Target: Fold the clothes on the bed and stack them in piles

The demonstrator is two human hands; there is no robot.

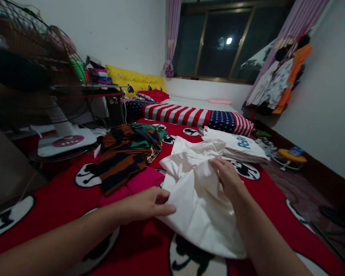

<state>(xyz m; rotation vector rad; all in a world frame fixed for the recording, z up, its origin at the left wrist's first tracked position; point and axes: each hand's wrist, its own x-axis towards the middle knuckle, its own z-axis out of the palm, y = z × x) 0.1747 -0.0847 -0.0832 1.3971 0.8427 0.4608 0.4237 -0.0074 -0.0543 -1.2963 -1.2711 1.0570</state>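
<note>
A red patterned blanket (pixel 267 195) lay beneath the white garment (pixel 199 203); your left grip (pixel 153 203) pinched its left edge narrowly, and your right grip (pixel 227 175) held a gathered fold on its right side.

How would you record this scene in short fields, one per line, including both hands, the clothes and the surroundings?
Left hand: thumb on the left edge of the white garment; firmness of grip unclear
Right hand: fingers pinching the bunched cloth, farther from the camera than the left hand
Garment in work: white garment, creased, spread unevenly
Surface: red blanket with black-and-white patches
Left side: striped clothing, pink cloth
Right side: folded white clothes, blue lettering on top
Background: yellow cushion, window, hanging clothes
</note>
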